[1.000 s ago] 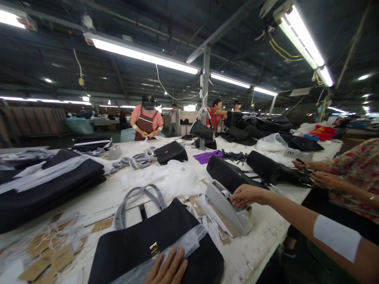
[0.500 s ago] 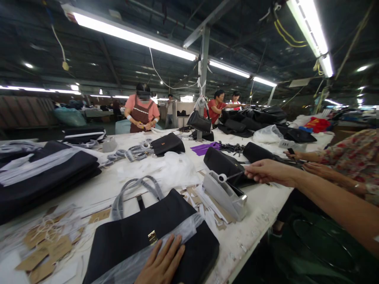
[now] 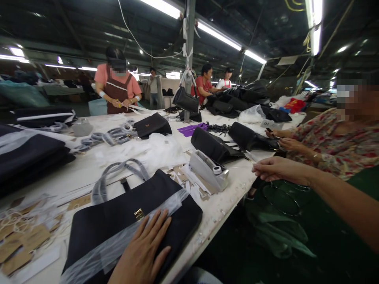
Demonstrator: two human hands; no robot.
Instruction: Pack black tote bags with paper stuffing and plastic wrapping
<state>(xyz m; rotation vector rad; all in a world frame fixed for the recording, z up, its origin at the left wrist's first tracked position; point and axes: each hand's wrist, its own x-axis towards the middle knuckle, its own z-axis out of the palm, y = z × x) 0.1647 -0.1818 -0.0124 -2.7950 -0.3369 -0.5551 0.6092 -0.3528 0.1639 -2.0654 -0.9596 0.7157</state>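
A black handbag with a gold clasp lies on the table in front of me. A strip of clear plastic film runs across its front, and its two handles are wrapped too. My left hand rests flat on the bag and film, fingers spread. To the right, over the table's edge, my right hand pinches a short piece of clear tape between thumb and fingers. A grey tape dispenser with a small roll stands just beyond the bag's right corner.
Cardboard tags with strings lie at left, beside stacked black bags. White plastic and more black bags are farther back. A co-worker in a floral top works close on my right; others stand across the table.
My right hand has drawn away from the dispenser, and the tape between them has come off the roll. My left hand stays flat on the bag. The view has shifted right and down.
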